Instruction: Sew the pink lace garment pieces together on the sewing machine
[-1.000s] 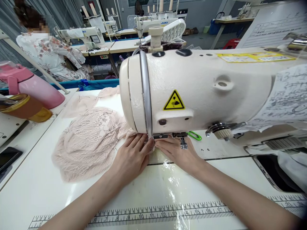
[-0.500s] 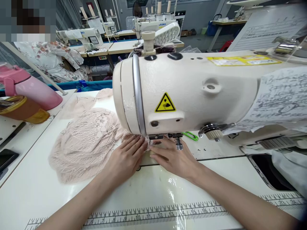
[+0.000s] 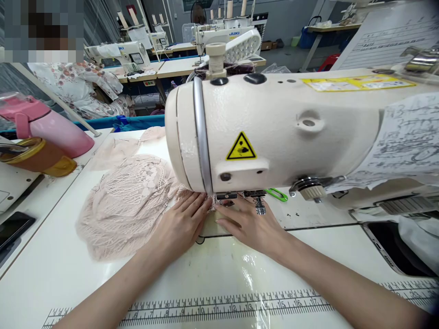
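My left hand (image 3: pixel 183 221) lies flat with outstretched fingers on the edge of a pale pink lace fabric (image 3: pixel 126 214), just left of the presser-foot area. The bulk of the lace spreads in a rumpled heap to the left. Across from it, my right hand (image 3: pixel 254 226) rests on the machine bed with fingers extended; its thumb is apart, and its fingertips touch the lace edge. The white sewing machine (image 3: pixel 270 123) overhangs both hands. Its head partly hides the fingers of the right hand, and I cannot see the needle point.
Behind the right hand lies a green thread snipper (image 3: pixel 277 195). A phone (image 3: pixel 394 246) sits at the right, another phone (image 3: pixel 15 228) at the left. A pink bottle (image 3: pixel 58 130) and an amber cup (image 3: pixel 51 157) stand at the left edge. Printed ruler markings (image 3: pixel 206 308) run along the front. A person in a floral garment (image 3: pixel 75 87) is beyond.
The whole view has shifted slightly, so everything appears a little farther right. Both hands stay in nearly the same place on the lace.
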The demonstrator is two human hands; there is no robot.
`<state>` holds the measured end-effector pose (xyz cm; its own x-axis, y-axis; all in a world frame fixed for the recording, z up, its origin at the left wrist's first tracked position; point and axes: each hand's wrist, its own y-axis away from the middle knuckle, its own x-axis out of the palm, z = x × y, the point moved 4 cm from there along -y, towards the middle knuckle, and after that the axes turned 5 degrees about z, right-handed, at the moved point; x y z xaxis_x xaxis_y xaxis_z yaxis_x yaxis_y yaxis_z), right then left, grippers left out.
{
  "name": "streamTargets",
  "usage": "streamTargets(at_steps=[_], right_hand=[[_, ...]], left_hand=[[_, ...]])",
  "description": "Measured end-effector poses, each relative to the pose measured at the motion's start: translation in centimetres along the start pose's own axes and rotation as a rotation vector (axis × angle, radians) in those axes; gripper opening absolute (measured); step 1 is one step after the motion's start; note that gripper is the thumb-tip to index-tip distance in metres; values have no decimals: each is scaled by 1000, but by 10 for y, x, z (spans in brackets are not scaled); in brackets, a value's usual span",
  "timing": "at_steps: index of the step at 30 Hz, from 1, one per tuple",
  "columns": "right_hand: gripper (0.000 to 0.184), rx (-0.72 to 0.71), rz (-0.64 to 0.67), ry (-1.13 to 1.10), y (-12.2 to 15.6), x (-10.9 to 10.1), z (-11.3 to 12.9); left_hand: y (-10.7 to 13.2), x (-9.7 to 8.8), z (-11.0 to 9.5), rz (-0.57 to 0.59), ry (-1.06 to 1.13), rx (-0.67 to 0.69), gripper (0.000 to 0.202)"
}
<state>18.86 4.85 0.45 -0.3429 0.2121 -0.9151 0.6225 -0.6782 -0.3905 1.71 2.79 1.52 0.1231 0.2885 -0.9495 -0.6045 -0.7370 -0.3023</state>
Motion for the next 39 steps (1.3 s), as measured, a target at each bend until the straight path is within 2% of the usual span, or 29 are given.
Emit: streamTargets(at_steps=[9, 14, 17, 22, 30, 39], right_hand=[[32, 10, 6, 108, -1, -3, 2], [35, 7, 27, 148, -3, -6, 3], [34, -4, -3, 178, -5, -8, 5], [29, -34, -51, 132, -5, -7, 6], [28, -12, -4, 71, -4, -5, 5], [31, -15, 11, 151, -4, -6, 3]], left_hand=[[1, 4, -8, 5, -60, -43, 36], [0, 2, -11, -5, -120, -21, 34], [-1, 0, -12, -23, -129, 0, 35], [-2, -3, -14, -23, -116, -7, 34], [0, 0, -12, -14, -80, -30, 35], [-5, -3, -13, -23, -122, -10, 33]])
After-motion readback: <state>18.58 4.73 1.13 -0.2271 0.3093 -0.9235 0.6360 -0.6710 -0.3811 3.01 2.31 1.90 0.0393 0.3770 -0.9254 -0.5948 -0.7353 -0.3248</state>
